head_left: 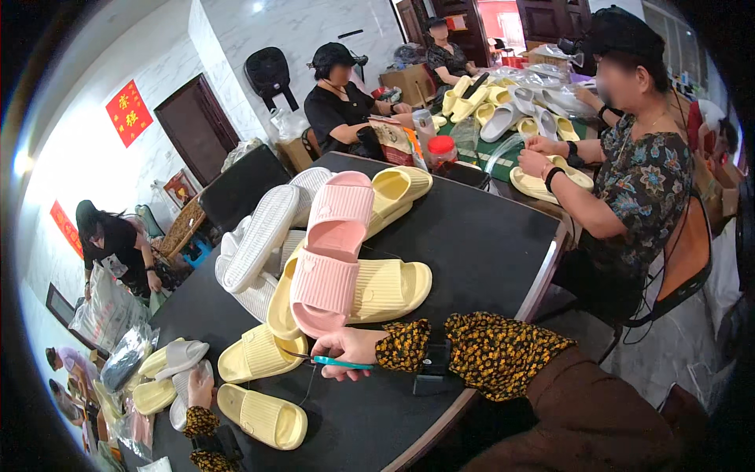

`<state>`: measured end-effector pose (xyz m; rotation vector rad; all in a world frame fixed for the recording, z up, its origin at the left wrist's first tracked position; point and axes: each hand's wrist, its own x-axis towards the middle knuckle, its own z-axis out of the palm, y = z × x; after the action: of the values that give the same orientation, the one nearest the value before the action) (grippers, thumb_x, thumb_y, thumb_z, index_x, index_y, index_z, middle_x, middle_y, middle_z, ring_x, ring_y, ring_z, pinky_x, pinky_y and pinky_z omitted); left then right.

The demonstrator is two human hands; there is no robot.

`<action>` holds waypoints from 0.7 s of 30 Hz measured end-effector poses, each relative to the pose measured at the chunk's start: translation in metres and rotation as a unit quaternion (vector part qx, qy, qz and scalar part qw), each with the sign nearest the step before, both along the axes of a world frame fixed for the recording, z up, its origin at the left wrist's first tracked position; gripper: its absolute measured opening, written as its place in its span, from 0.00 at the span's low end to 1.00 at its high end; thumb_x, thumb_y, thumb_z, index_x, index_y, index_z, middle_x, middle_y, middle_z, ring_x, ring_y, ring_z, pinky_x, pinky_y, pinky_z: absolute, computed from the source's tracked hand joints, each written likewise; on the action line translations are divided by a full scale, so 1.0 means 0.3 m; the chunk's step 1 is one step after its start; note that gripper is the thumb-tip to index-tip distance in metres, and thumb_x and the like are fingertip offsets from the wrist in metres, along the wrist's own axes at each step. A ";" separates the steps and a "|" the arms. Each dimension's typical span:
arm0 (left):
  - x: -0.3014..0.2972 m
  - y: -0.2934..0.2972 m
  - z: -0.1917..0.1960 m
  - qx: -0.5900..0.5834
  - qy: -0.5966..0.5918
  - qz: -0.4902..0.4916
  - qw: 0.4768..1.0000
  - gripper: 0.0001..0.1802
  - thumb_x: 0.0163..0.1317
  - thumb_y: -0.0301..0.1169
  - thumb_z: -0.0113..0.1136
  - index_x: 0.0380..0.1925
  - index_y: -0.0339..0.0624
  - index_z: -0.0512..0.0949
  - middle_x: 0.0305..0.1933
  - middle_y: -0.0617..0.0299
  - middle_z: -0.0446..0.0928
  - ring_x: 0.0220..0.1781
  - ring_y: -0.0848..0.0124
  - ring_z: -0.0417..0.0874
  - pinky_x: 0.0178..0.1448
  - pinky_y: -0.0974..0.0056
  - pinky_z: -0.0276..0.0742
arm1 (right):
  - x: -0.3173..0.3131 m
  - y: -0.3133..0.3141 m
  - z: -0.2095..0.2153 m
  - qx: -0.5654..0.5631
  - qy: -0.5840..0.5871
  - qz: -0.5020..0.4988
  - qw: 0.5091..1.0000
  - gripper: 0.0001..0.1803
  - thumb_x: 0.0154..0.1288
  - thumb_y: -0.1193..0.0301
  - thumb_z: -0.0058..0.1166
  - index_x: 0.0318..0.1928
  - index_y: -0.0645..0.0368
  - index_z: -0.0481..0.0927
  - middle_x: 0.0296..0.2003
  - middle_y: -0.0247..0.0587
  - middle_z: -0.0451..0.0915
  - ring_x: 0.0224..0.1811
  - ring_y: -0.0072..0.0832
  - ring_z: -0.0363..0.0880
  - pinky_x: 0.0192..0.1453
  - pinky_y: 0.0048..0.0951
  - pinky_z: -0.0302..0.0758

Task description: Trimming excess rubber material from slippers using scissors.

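My right hand (pixel 346 352) is closed around a teal-handled tool (pixel 343 363) with a thin metal tip; its exact kind is unclear. That tip points left, over a pale yellow slipper (pixel 263 354) on the dark table. A thin dark line, like thread, hangs below the hand. Nearer me lies a second yellow slipper (pixel 263 417). At the table's left edge my left hand (pixel 201 385) is closed on a grey slipper (pixel 179 403), its fingers partly hidden. Just beyond my right hand, pink slippers (pixel 334 275) lie across yellow slippers (pixel 385 291) and white slippers (pixel 263 236).
More grey and yellow slippers (pixel 153 396) and plastic bags (pixel 126 354) crowd the left side. A red-lidded jar (pixel 441 149) stands past the table's (pixel 480 244) far edge. One person (pixel 637 173) works at the right; others sit farther back, and another bends at the left.
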<state>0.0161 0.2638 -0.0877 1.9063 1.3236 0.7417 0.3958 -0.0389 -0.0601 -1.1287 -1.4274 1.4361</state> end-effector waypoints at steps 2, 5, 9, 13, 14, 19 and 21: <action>-0.060 0.033 -0.003 0.006 0.002 0.019 1.000 0.27 0.56 0.28 0.53 0.57 0.39 0.61 0.48 0.57 0.69 0.22 0.75 0.72 0.21 0.71 0.68 | -0.016 0.007 0.003 0.003 0.000 0.008 1.000 0.24 0.58 0.64 0.54 0.53 0.60 0.66 0.25 0.34 0.76 0.19 0.18 0.74 0.18 0.19 0.70; -0.106 0.061 -0.004 0.012 -0.006 0.068 0.998 0.26 0.55 0.28 0.54 0.56 0.40 0.63 0.46 0.57 0.69 0.20 0.75 0.71 0.19 0.71 0.67 | -0.030 0.005 0.014 0.007 -0.008 0.007 1.000 0.25 0.57 0.64 0.54 0.54 0.60 0.66 0.25 0.34 0.76 0.19 0.18 0.74 0.17 0.19 0.70; -0.013 0.015 0.031 -0.022 0.006 0.086 0.996 0.24 0.56 0.29 0.54 0.54 0.42 0.65 0.44 0.58 0.69 0.19 0.75 0.71 0.17 0.71 0.66 | -0.007 -0.004 -0.001 -0.003 -0.008 -0.006 1.000 0.27 0.57 0.64 0.55 0.55 0.61 0.65 0.26 0.35 0.76 0.19 0.18 0.74 0.17 0.19 0.70; -0.003 -0.040 0.040 -0.028 -0.035 0.038 0.998 0.23 0.57 0.30 0.53 0.54 0.41 0.65 0.41 0.60 0.71 0.19 0.76 0.72 0.18 0.72 0.66 | -0.014 -0.009 0.004 0.002 -0.006 0.004 1.000 0.28 0.57 0.64 0.55 0.55 0.63 0.64 0.26 0.36 0.76 0.19 0.18 0.74 0.17 0.18 0.70; -0.013 -0.041 0.040 -0.028 -0.034 0.039 0.998 0.23 0.57 0.30 0.53 0.54 0.41 0.65 0.41 0.60 0.71 0.19 0.76 0.72 0.18 0.72 0.66 | -0.017 -0.010 0.006 0.002 -0.005 0.005 1.000 0.28 0.57 0.64 0.55 0.55 0.63 0.64 0.26 0.36 0.76 0.19 0.18 0.74 0.17 0.18 0.70; 0.038 -0.103 0.100 -0.118 -0.135 0.062 0.982 0.21 0.57 0.29 0.52 0.52 0.41 0.66 0.33 0.64 0.71 0.21 0.77 0.72 0.22 0.72 0.69 | -0.016 -0.007 0.012 -0.006 -0.013 0.008 1.000 0.28 0.57 0.64 0.55 0.55 0.63 0.64 0.26 0.36 0.76 0.19 0.18 0.75 0.18 0.18 0.70; 0.058 -0.118 0.131 -0.099 -0.142 0.060 0.983 0.21 0.57 0.29 0.52 0.52 0.41 0.66 0.32 0.65 0.71 0.21 0.77 0.72 0.23 0.72 0.69 | -0.015 0.002 0.001 -0.005 -0.010 0.010 1.000 0.28 0.57 0.64 0.55 0.55 0.63 0.64 0.26 0.36 0.76 0.19 0.18 0.75 0.18 0.18 0.70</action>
<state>0.0334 0.2283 -0.0483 1.5129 1.2873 0.8708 0.3914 -0.0382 -0.0599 -1.1417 -1.4506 1.4512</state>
